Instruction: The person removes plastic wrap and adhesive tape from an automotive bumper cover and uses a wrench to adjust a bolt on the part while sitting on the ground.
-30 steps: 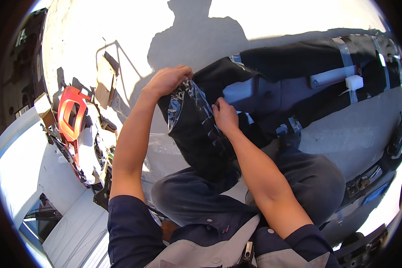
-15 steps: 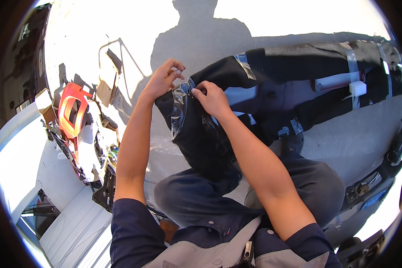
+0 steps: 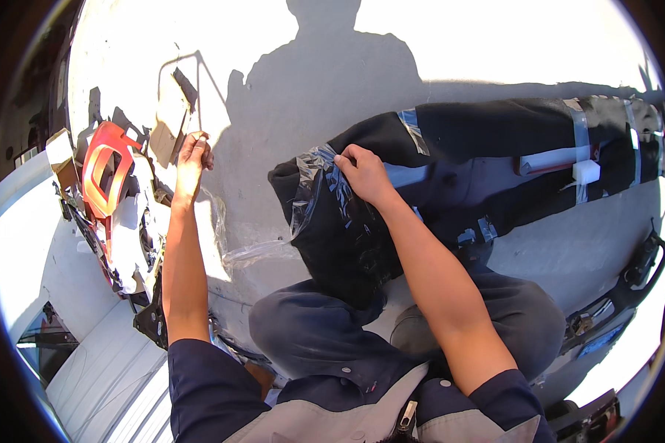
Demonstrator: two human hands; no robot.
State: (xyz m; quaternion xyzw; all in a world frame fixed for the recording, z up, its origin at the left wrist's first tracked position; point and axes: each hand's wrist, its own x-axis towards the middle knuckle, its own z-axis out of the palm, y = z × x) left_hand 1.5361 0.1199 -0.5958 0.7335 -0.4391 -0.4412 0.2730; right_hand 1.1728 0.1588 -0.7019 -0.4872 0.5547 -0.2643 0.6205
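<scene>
A long black fabric bundle point(image 3: 362, 258), bound with several clear tape bands point(image 3: 578, 192), lies across the floor in front of my knees, partly around a bluish-grey part point(image 3: 473, 173). My left hand point(image 3: 197, 151) is out left of the bundle, pinched on a clear plastic strip point(image 3: 258, 251) that trails from the bundle's left end. My right hand point(image 3: 356, 166) is closed on crumpled tape point(image 3: 318, 170) at that end, fingertips against the black fabric. A white block point(image 3: 587, 172) sits on the bundle's right section, beside a pale cylinder point(image 3: 541, 162).
To the left lie a red plastic frame point(image 3: 98, 170), cardboard pieces point(image 3: 167, 122) and mixed scrap. A white panel point(image 3: 44, 251) is at the far left, dark metal parts point(image 3: 628, 280) at the right. My shadow covers the sunlit concrete floor point(image 3: 451, 44) ahead.
My left hand has moved from the bundle out to the left and down, with a clear strip now stretched behind it. My right hand moved up to the crumpled tape. The bundle appears lower in view.
</scene>
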